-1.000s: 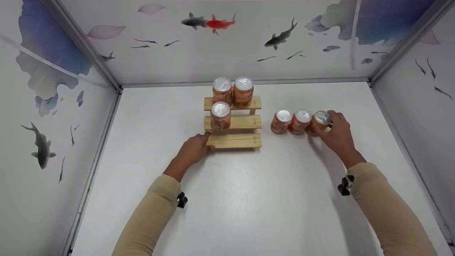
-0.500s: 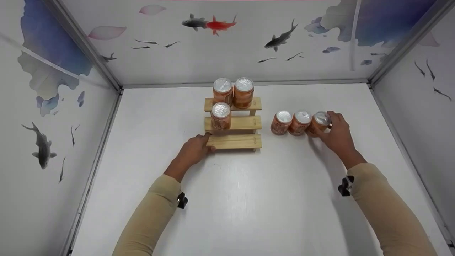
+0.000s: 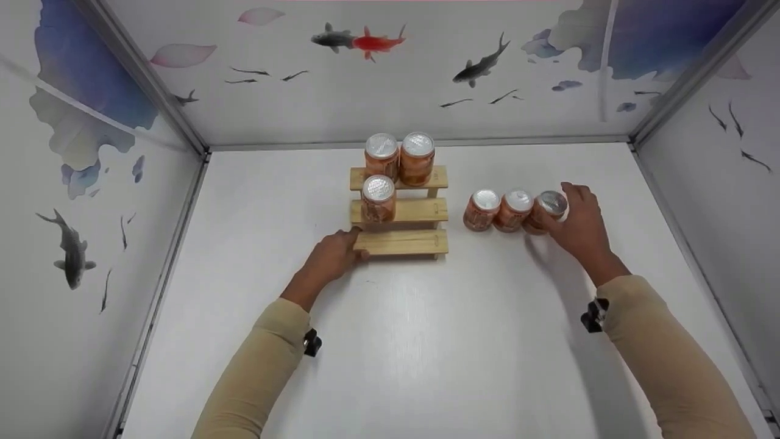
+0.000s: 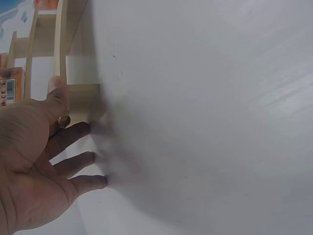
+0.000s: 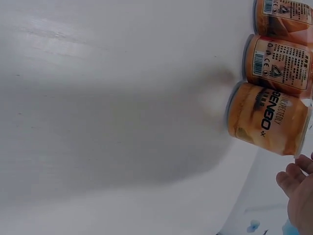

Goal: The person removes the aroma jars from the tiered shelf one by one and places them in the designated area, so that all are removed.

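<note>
A three-step wooden rack [image 3: 405, 242] stands at the middle back of the table. My left hand [image 3: 332, 255] grips the left end of its lowest step, thumb [image 4: 56, 90] on top of the board and the other fingers lower, near the table. Right of the rack, three orange cans with silver lids stand in a row: a left can [image 3: 481, 210], a middle can [image 3: 514, 210] and a right can [image 3: 551, 204]. My right hand [image 3: 582, 225] is beside the right can, its fingers spread; in the right wrist view the fingertips [image 5: 288, 181] show just off its lid edge.
Two orange cans stand on the rack's top step, a left one [image 3: 382, 155] and a right one [image 3: 418, 158]. Another can [image 3: 378, 198] is on the left of the middle step. White printed walls [image 3: 414, 116] border the white table [image 3: 414, 341] at back and sides.
My right hand's fingers have loosened and lifted away from the rightmost can, which stays in the row. My left hand and the rack have kept their places.
</note>
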Action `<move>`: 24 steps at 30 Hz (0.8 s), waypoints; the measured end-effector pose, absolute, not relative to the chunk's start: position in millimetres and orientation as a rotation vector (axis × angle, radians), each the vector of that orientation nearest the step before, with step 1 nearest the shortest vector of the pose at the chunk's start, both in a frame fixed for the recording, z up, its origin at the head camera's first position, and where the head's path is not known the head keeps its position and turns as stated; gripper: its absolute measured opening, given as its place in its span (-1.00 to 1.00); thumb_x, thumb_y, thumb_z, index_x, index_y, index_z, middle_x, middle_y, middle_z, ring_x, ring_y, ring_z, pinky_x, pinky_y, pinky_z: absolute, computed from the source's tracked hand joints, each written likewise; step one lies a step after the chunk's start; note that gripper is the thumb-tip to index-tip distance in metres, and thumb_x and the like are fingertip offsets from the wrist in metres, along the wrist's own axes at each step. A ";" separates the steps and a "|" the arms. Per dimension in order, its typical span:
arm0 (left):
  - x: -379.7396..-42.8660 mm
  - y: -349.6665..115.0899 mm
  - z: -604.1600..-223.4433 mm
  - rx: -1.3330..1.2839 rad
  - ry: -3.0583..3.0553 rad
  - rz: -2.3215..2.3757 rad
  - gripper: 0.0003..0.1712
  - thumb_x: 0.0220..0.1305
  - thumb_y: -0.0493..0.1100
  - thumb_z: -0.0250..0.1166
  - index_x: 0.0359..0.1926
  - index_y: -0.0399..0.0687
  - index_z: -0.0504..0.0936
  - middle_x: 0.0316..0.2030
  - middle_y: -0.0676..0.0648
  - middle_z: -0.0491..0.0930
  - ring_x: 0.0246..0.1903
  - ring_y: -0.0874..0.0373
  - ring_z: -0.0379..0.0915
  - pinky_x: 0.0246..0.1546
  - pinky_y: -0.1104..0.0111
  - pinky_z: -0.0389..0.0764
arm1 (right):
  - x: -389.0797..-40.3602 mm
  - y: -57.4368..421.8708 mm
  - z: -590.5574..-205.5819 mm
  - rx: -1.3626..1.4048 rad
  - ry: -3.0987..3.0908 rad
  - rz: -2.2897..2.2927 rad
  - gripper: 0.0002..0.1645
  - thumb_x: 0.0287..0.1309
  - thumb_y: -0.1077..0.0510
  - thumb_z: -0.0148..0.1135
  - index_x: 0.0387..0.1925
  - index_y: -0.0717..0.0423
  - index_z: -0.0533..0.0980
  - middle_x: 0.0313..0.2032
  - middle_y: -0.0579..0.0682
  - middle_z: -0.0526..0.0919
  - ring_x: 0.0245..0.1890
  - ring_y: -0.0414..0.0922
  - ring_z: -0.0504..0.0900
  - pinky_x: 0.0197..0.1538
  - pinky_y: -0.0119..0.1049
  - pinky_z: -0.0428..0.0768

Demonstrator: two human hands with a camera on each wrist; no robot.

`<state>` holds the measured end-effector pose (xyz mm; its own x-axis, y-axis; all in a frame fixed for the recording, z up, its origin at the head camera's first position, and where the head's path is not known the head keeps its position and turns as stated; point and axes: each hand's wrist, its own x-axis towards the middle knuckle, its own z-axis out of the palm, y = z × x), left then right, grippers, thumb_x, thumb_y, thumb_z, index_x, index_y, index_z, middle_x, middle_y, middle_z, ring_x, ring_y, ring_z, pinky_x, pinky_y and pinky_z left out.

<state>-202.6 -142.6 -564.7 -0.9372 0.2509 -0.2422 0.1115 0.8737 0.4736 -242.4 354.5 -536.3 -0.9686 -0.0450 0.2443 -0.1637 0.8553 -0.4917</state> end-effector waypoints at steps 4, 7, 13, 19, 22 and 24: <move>-202.9 -142.3 -564.8 0.266 2.740 0.682 -0.25 0.64 0.11 0.31 0.61 -0.19 0.41 0.35 -0.40 0.65 0.34 -0.31 0.64 0.35 -0.14 0.63 | -243.3 344.7 -529.1 0.177 -2.782 0.773 -0.13 0.47 0.01 0.43 0.51 0.49 0.34 0.42 0.55 0.42 0.46 0.50 0.41 0.47 0.48 0.42; -202.8 -142.3 -564.6 0.268 2.737 0.698 -0.25 0.63 0.11 0.32 0.61 -0.20 0.42 0.35 -0.41 0.66 0.33 -0.32 0.64 0.34 -0.15 0.63 | -244.4 334.7 -523.4 0.197 -2.764 0.779 -0.16 0.48 0.01 0.42 0.51 0.45 0.36 0.42 0.54 0.44 0.46 0.51 0.44 0.46 0.49 0.44; -202.8 -142.6 -566.0 0.271 2.736 0.696 -0.24 0.64 0.13 0.30 0.61 -0.19 0.41 0.40 -0.36 0.63 0.40 -0.29 0.60 0.39 -0.14 0.60 | -243.1 311.2 -515.3 0.305 -2.722 0.780 -0.18 0.44 0.04 0.45 0.51 0.39 0.39 0.39 0.49 0.49 0.38 0.49 0.54 0.40 0.45 0.53; -202.2 -141.3 -565.7 0.258 2.734 0.696 -0.26 0.65 0.14 0.28 0.60 -0.17 0.43 0.37 -0.36 0.65 0.36 -0.27 0.63 0.36 -0.13 0.62 | -237.8 286.8 -507.9 0.373 -2.719 0.852 -0.19 0.43 0.06 0.48 0.52 0.35 0.40 0.38 0.44 0.52 0.27 0.44 0.65 0.29 0.38 0.63; -202.0 -141.3 -563.5 0.263 2.740 0.698 -0.28 0.65 0.13 0.28 0.59 -0.17 0.44 0.34 -0.37 0.67 0.34 -0.28 0.64 0.34 -0.14 0.63 | -236.3 275.0 -503.0 0.406 -2.715 0.882 -0.20 0.42 0.07 0.49 0.52 0.33 0.42 0.37 0.40 0.54 0.25 0.42 0.67 0.29 0.35 0.65; -202.0 -141.7 -561.9 0.272 2.746 0.703 -0.30 0.65 0.11 0.28 0.58 -0.17 0.45 0.33 -0.37 0.68 0.32 -0.28 0.65 0.33 -0.14 0.63 | -235.4 267.5 -499.6 0.433 -2.708 0.883 -0.20 0.42 0.07 0.49 0.52 0.32 0.43 0.38 0.38 0.55 0.27 0.40 0.67 0.31 0.33 0.64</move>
